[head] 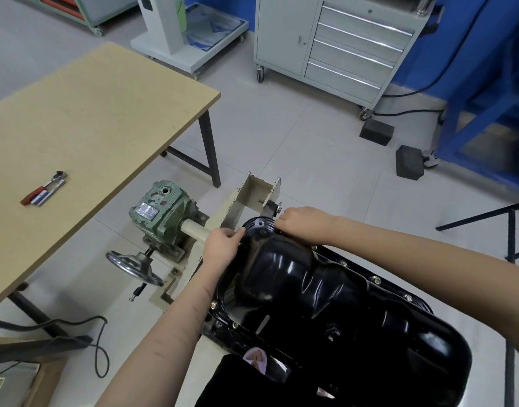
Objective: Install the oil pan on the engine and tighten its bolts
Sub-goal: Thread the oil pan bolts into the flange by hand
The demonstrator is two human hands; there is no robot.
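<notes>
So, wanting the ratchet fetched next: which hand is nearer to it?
Left. The left hand grips the oil pan's far-left rim, table-side; the right hand sits farther right. The ratchet lies on the table.

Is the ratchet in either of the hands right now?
No, the ratchet lies on the table while both hands, left and right, are at the oil pan rim.

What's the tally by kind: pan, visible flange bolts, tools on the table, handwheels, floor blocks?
Oil pan: 1
Flange bolts showing: 6, e.g.; others may be hidden
Tools on the table: 2, a ratchet and an extension bar
Handwheel: 1
Black floor blocks: 2
Total: 12
</notes>
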